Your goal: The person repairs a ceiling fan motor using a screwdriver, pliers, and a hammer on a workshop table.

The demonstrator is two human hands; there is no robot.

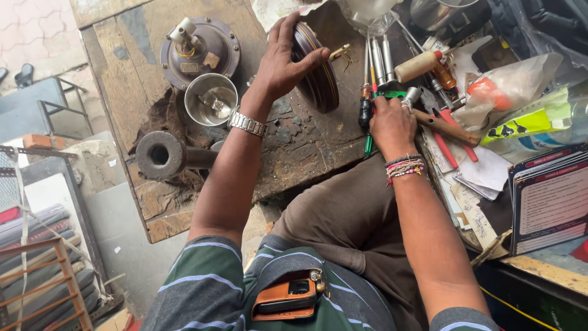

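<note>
The left hand (283,61) holds a dark round disc (318,67) up on its edge, on the worn wooden desk (294,147). Its grip is clamped on the disc, with the fingers over the top and the thumb pressed on the side that faces the person. A metal watch (247,123) sits on that wrist. The right hand (392,125) rests on a bunch of tools just to the right of the disc. Its fingers are curled down over a green-handled screwdriver (369,142), but I cannot tell if the grip is tight on it or only lying on top. Bead bracelets (404,167) are on that wrist. Next to this hand lie a wooden-handled hammer (442,125), red-handled pliers (452,144) and some long silver tools (383,61). To the left of the disc stands a shiny metal cup (211,98), and behind it is a round brown part (199,50) with a knob on top. A thick dark pipe piece (162,155) lies near the front left edge of the desk. Papers and plastic bags (520,104) are piled on the right.
</note>
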